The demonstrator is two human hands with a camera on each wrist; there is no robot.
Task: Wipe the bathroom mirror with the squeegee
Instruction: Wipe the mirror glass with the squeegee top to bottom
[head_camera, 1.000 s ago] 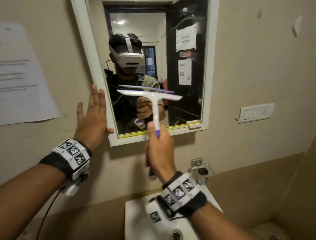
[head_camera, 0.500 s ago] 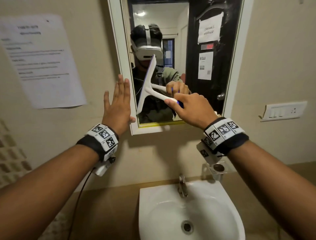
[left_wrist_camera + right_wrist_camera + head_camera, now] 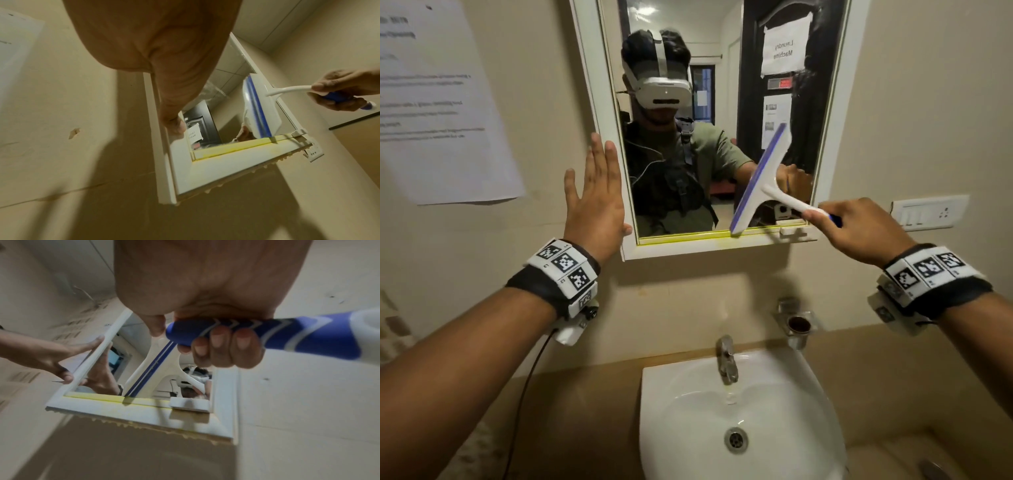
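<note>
Right hand (image 3: 859, 229) clenched round squeegee (image 3: 760, 181) handle, blade tilted on mirror (image 3: 722, 137) ahead-left of it. Left hand (image 3: 595, 198) flat, fingers straight, on mirror's frame edge; mirror top cut off.

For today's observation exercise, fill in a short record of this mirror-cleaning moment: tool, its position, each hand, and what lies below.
tool: squeegee, white with a blue blade
position: blade tilted on the right part of the mirror, lower end at the bottom frame edge
right hand: grips the blue handle
left hand: fingers straight, flat on the wall at the mirror's left frame, thumb on the frame
below: white sink with a tap
</note>
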